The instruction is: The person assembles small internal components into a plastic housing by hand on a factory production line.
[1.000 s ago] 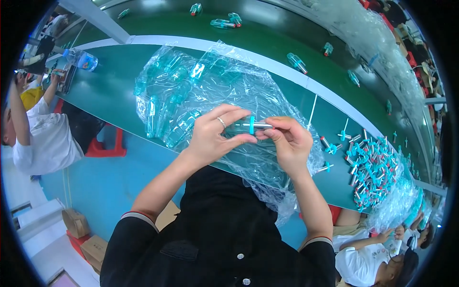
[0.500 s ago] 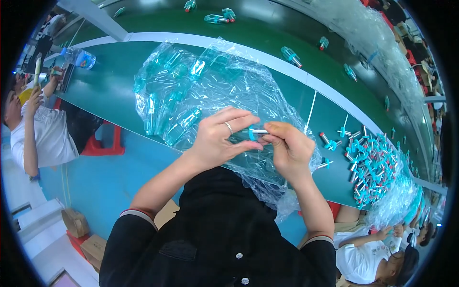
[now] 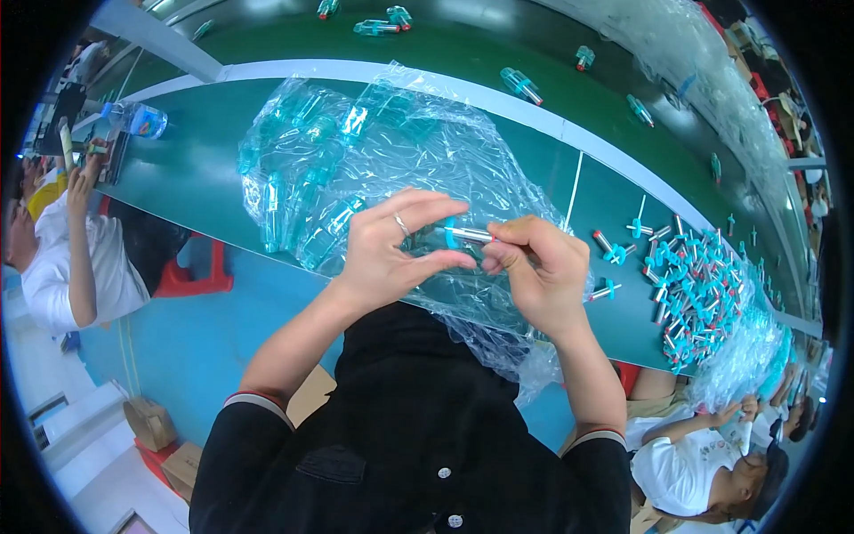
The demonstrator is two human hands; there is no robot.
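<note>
My right hand (image 3: 547,267) pinches the red-tipped end of a silver tube (image 3: 476,235) with a teal collar between thumb and fingers. Opposite it, my left hand (image 3: 391,240), with a ring on one finger, curls its thumb and fingers around what looks like a clear teal plastic casing (image 3: 431,238). That casing is mostly hidden by my fingers. The tube points into the left hand, its collar lying between thumb and fingertips. Beneath and beyond my hands, a clear plastic bag (image 3: 463,165) holds several clear teal casings (image 3: 272,209).
A heap of silver tubes with teal collars (image 3: 698,294) lies on the green table to the right. Finished-looking pieces (image 3: 520,84) sit on the belt behind the white rail. A water bottle (image 3: 135,119) is at far left. Other people (image 3: 89,254) sit on both sides.
Both hands have shifted slightly apart, the left one moving left. More of the silver tube now shows between the collar and my right fingertips. The whole view has shifted a little.
</note>
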